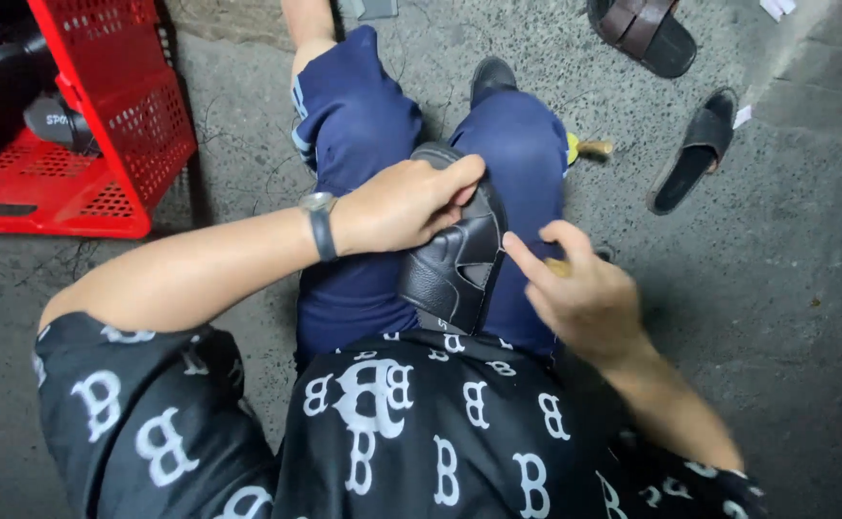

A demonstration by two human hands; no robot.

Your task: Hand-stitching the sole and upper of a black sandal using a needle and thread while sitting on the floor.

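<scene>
My left hand (404, 204) clamps black leather sandal (455, 255) against lap, wedged between my knees, thumb pressing upper edge. Right hand (584, 293) beside sandal, forefinger out, other fingers curled round something small and yellowish; cannot tell what. Risks as I judge them: sandal sits on sloped thigh, slack left grip lets it slide toward concrete floor (786, 288). Forefinger close to strap edge, could get pinched or smeared. Red plastic crate (104, 125) and loose slippers (695, 149) well apart, no snag.

red crate (142, 115), black slipper (695, 149), brown sandal (644, 31)
</scene>
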